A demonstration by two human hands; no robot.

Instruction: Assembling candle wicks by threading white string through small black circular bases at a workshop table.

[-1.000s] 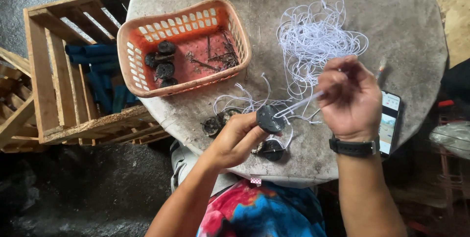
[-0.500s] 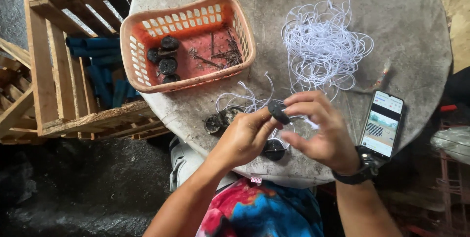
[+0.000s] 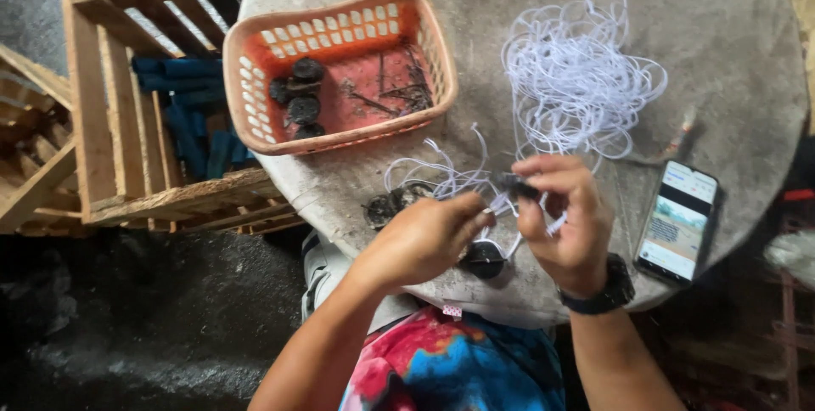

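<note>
Two hands work white cord at the near edge of a round stone desk.

The left hand (image 3: pixel 424 237) pinches a cord (image 3: pixel 497 205); the right hand (image 3: pixel 564 220) grips a small dark piece (image 3: pixel 518 186). An orange basket (image 3: pixel 255 135) at the desk's left edge holds dark discs (image 3: pixel 303 109) and twigs. A cord tangle (image 3: pixel 581 80) lies behind; a phone (image 3: pixel 677 221) at right; a wooden crate (image 3: pixel 119 156) beside.

both hands, left (image 3: pixel 424 237) and right (image 3: pixel 569 220), pinch white cord (image 3: pixel 497 203) and a dark disc (image 3: pixel 516 185) over the table (image 3: pixel 730 63), near an orange basket (image 3: pixel 340 29).
</note>
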